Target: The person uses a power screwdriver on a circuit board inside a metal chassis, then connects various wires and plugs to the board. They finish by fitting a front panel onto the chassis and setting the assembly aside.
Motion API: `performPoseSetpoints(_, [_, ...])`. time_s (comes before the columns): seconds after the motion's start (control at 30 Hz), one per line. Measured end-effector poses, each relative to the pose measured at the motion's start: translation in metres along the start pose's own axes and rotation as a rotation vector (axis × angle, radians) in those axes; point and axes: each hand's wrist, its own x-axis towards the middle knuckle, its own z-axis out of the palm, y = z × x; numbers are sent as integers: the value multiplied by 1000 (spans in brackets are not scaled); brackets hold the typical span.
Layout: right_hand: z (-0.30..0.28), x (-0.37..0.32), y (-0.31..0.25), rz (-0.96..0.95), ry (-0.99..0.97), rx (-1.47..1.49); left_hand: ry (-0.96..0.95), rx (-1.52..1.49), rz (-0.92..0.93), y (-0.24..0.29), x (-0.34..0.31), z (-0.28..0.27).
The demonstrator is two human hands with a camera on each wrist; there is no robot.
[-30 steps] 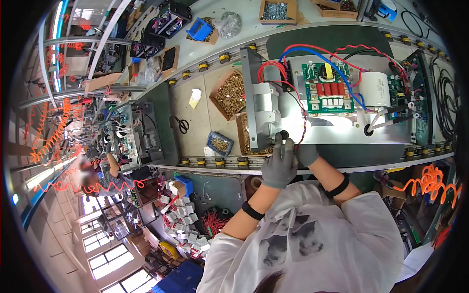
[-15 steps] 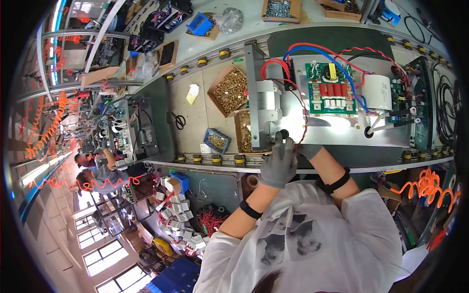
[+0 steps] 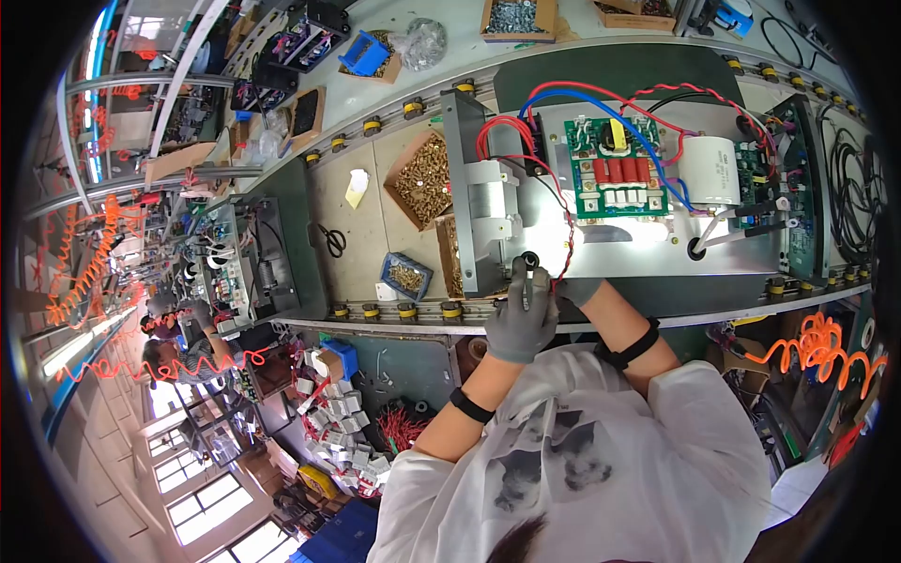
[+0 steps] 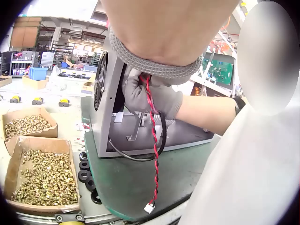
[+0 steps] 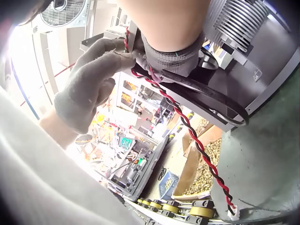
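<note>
At the near left corner of the metal chassis (image 3: 601, 246), my gloved left hand (image 3: 521, 324) bends its fingertips toward a black ring (image 3: 530, 260). In the right wrist view, my left hand (image 5: 89, 82) pinches a red-and-black twisted wire (image 5: 187, 122) between thumb and forefinger. My right hand (image 3: 577, 290) is partly hidden by the chassis edge and the left hand. Seen from the left wrist, my right hand (image 4: 157, 101) curls at the same wire (image 4: 154, 150), beside a black cable (image 4: 163, 138). The wire's white connector (image 4: 149, 208) hangs loose.
A green circuit board (image 3: 615, 169), a white capacitor (image 3: 708, 171) and thick red and blue wires (image 3: 648, 131) sit in the chassis. Boxes of brass fasteners (image 4: 44, 176) stand left of it. Scissors (image 3: 333, 241) and a blue bin (image 3: 406, 276) lie farther left. Yellow rollers (image 3: 406, 310) line the edge.
The view has shifted, so the bench appears slightly farther left. My left fingertips have moved off the black ring, and more of it shows. Both hands stay at the same chassis corner.
</note>
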Motion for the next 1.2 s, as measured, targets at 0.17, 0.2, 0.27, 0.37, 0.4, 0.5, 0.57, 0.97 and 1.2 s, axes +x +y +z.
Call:
performPoseSetpoints(0.17, [8, -10, -3, 12, 33, 24, 9, 33, -17, 3, 0, 1])
performPoseSetpoints(0.2, [8, -9, -13, -195, -143, -616, 8, 32, -12, 3, -1, 2])
performPoseSetpoints(0.27, [9, -11, -18, -405, -321, -1258, 8, 29, -27, 5, 0, 0])
performPoseSetpoints(0.37, [20, -14, -14, 165, 168, -77, -44, -6, -70, 11, 1, -8])
performPoseSetpoints(0.4, [11, -13, -10, 140, 158, -140, -93, -27, -97, 12, 2, -12])
performPoseSetpoints(0.5, [-36, -10, 8, 65, 130, -330, -135, -157, -128, 10, 14, -31])
performPoseSetpoints(0.57, [-63, 2, 18, 13, 93, -451, -145, -204, -144, 6, 16, -39])
performPoseSetpoints(0.97, [-9, -16, -27, 191, 390, -491, -250, 43, -220, 8, 33, -24])
performPoseSetpoints(1.2, [-4, -24, -51, 249, 298, -340, -66, -24, -206, 15, 37, -24])
